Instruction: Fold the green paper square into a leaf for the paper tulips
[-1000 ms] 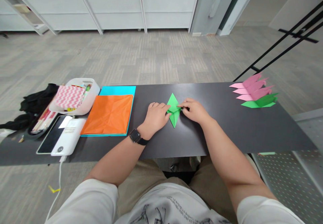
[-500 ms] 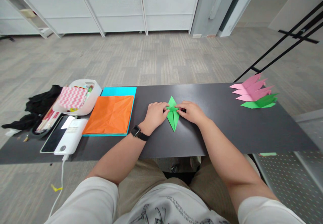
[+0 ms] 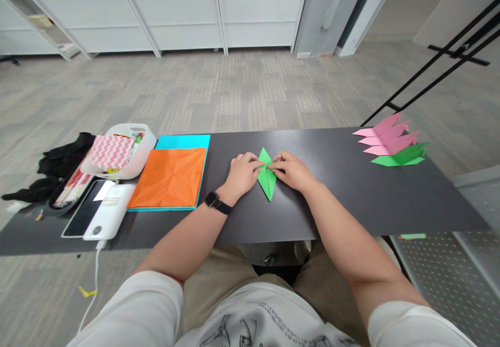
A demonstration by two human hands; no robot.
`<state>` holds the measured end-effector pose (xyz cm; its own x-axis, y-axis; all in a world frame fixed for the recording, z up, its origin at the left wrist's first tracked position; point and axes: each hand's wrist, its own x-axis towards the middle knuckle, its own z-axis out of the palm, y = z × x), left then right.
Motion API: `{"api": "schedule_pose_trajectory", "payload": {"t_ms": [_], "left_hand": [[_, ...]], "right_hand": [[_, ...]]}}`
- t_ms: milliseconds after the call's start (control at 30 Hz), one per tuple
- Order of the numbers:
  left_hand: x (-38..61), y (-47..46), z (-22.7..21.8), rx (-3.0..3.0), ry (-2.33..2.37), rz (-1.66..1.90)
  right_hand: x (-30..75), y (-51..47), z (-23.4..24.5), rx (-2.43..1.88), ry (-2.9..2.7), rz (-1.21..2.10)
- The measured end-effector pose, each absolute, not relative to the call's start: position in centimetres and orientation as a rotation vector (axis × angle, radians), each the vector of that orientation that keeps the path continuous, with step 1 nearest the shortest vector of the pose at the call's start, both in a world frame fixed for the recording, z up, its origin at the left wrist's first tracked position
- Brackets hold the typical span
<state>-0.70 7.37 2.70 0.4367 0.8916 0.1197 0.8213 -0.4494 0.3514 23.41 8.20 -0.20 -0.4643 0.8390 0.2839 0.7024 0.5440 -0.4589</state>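
A small folded green paper (image 3: 266, 179), kite-shaped with points toward and away from me, lies flat on the dark table (image 3: 351, 196). My left hand (image 3: 241, 172), a black watch on its wrist, presses curled fingers on the paper's left flap. My right hand (image 3: 292, 171) pinches and presses the right flap at the middle crease. Both sets of fingertips meet near the paper's centre line.
Orange sheets (image 3: 170, 177) on a cyan sheet (image 3: 183, 141) lie to the left. Further left are a white bin (image 3: 121, 149) with chevron paper, a phone (image 3: 84, 214), a white power bank (image 3: 109, 211) and black cloth (image 3: 62, 154). Finished pink and green folded pieces (image 3: 390, 144) sit far right.
The side flaps of the green paper have been folded in toward the centre, so the shape is narrower. Both hands moved closer together over the crease.
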Motion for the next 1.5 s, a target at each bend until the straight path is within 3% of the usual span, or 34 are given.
{"api": "schedule_pose_trajectory", "payload": {"t_ms": [767, 1233, 1500], "left_hand": [[-0.9, 8.0, 1.9, 2.491, 1.465, 0.194], [-0.7, 8.4, 1.8, 2.421, 1.479, 0.257], [-0.6, 8.5, 1.7, 2.403, 1.468, 0.304]], "right_hand": [[23.5, 8.8, -1.1, -1.492, -2.221, 0.228], [23.1, 8.2, -0.2, -1.314, -2.151, 0.372], [24.2, 7.7, 1.0, -1.435, -2.128, 0.345]]}}
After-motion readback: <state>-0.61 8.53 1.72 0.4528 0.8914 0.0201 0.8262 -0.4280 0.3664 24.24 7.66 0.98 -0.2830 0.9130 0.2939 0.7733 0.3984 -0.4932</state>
